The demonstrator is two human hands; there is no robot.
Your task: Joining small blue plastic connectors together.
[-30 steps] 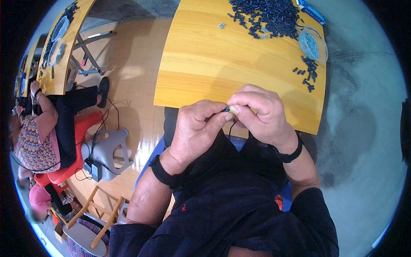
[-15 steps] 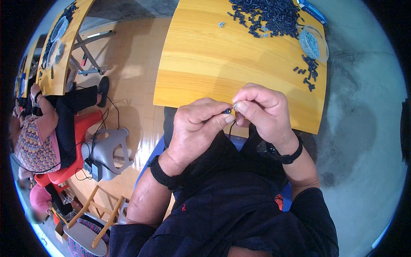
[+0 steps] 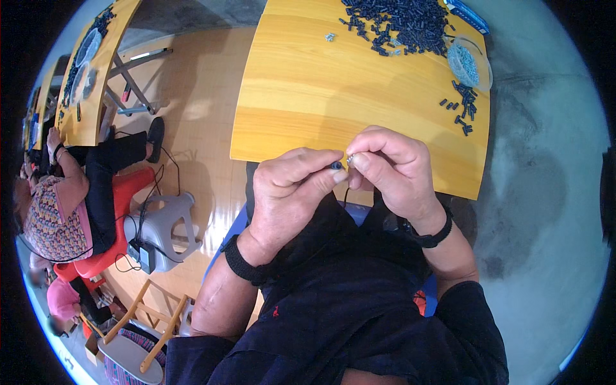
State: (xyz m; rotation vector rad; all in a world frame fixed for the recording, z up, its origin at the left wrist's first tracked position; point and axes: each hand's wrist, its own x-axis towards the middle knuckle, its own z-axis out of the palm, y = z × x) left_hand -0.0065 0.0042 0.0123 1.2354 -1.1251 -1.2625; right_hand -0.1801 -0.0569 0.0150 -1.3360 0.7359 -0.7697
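My left hand [image 3: 285, 189] is closed in a pinch on a small black cylindrical piece [image 3: 335, 165], its round end showing at the fingertips. Just to its right, my right hand [image 3: 399, 170] pinches a tiny silvery metal part [image 3: 350, 158] between thumb and forefinger. The two sets of fingertips almost meet above my lap, at the near edge of the yellow wooden table [image 3: 308, 102]. Whether the metal part touches the black piece cannot be made out. A thin black cord or strip hangs below my fingers.
On the table's far side lies a large heap of black cylindrical pieces [image 3: 410, 25]. A clear tub [image 3: 463, 63] of small silvery parts stands at the right, near a smaller black pile [image 3: 467, 102]. Several small metal bits [image 3: 330, 37] lie apart. Leftward are a grey stool [image 3: 163, 221] and a seated person.
My left hand has shifted slightly left with the black piece, widening the small gap to my right fingertips. Both hands keep their pinch.
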